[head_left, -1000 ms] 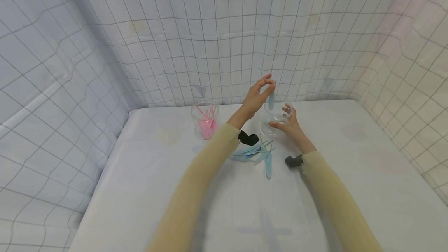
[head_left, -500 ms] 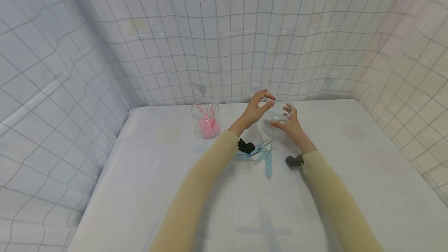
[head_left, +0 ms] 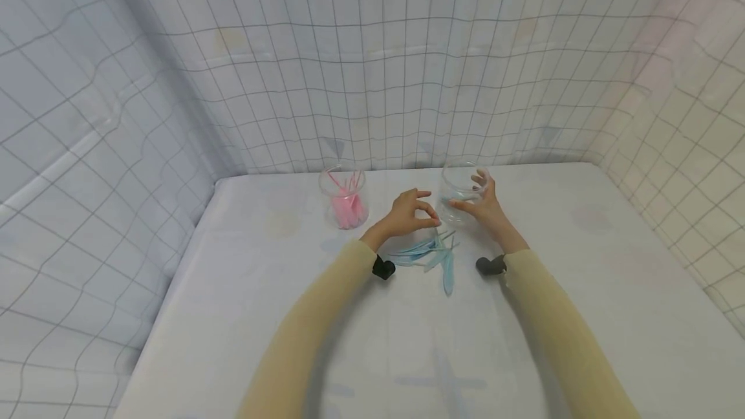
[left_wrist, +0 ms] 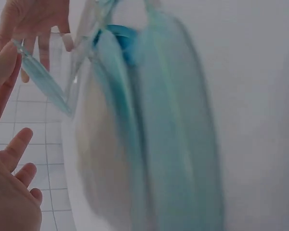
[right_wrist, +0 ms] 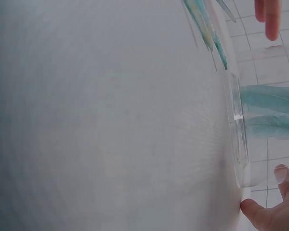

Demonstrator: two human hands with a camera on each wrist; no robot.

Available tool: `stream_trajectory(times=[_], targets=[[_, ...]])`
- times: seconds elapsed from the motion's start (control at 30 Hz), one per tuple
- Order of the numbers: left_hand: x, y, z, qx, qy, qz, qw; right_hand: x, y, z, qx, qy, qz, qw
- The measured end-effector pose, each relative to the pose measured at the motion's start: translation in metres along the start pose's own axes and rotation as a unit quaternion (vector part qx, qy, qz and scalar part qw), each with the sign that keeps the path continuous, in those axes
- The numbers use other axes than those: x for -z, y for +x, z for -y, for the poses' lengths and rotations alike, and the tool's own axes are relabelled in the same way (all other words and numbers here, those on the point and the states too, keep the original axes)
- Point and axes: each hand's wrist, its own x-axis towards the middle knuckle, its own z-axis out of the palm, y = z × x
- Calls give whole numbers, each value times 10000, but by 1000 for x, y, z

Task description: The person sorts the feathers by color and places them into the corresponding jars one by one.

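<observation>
Left hand (head_left: 405,214): Whereas the first frame is showing it dangling a feather over the right-side jar, it is now working low beside that glass, thumb and index fingertip pinching one blue feather (left_wrist: 44,82) by its thin end; the remaining fingers are spreading loosely.
Right hand (head_left: 489,209): It is keeping its earlier place, thumb and fingers curving around the right-side jar (head_left: 447,187) and gripping it upright.
Feathers inside: At least two jarred feathers (right_wrist: 272,98) are resting within the glass, between the right thumb and fingers.
Loose pile: More blue feathers (head_left: 419,252) are lying on the table (head_left: 279,315) just below the left fingertips, holding much the same arrangement as before.
Pink feathers (head_left: 349,211): They are standing in the left-side jar (head_left: 324,193), beyond the left fingers and off to their left; the sleeve (head_left: 311,315) is no longer overlapping them.
</observation>
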Motion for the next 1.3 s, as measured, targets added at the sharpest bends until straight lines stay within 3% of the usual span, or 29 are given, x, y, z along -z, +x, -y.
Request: stream_trajectory(times=[0.3,0.5,0.83,1.3], targets=[[-15,-14,0,278,426,1032,9934,0,-5,11,-109,-38,81,9999],[-18,-13,-2,430,698,1356,9874,1,-3,9,-72,-48,93,9999],[-16,-15,2,435,580,1252,9895,0,-2,4,-44,-8,49,10000],[20,-6,-11,62,-66,287,9995,-2,-2,5,-84,19,12,10000]])
